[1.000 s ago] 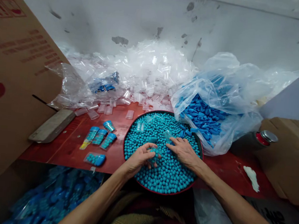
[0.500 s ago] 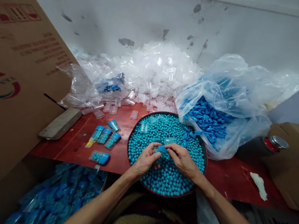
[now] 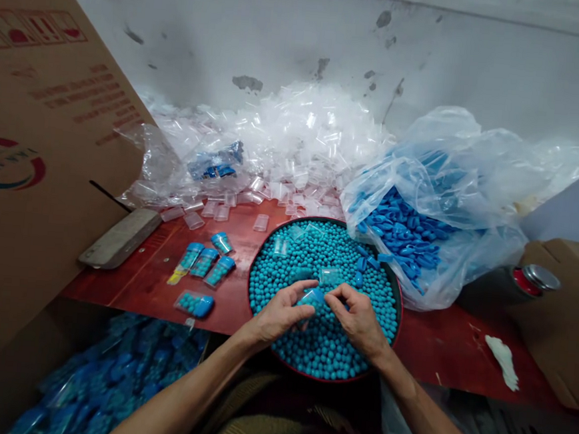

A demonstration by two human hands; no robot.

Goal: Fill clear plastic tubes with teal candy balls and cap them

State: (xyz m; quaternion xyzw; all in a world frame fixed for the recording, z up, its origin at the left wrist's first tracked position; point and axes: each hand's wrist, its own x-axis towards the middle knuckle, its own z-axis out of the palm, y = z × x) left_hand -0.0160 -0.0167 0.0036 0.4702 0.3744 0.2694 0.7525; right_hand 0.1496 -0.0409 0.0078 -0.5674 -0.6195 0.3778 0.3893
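A round red-rimmed tray (image 3: 398, 287) full of small turquoise balls (image 3: 329, 350) sits on the red table. Over it my left hand (image 3: 278, 315) grips a small clear tube with a blue cap (image 3: 312, 297). My right hand (image 3: 358, 318) pinches at the cap end of that tube, fingers curled. Both hands meet above the middle of the tray. A few empty clear tubes (image 3: 329, 274) lie on top of the balls behind my fingers.
Several filled capped tubes (image 3: 204, 264) lie left of the tray. A heap of empty clear tubes (image 3: 295, 144) lines the wall. A plastic bag of blue caps (image 3: 409, 230) sits right. Cardboard boxes stand at left (image 3: 28, 156) and right (image 3: 563, 312). A bin of filled tubes (image 3: 106, 376) is below left.
My right hand left the balls and came to the tube in my left hand with a blue cap. Both hands now close together on the tube over the tray.
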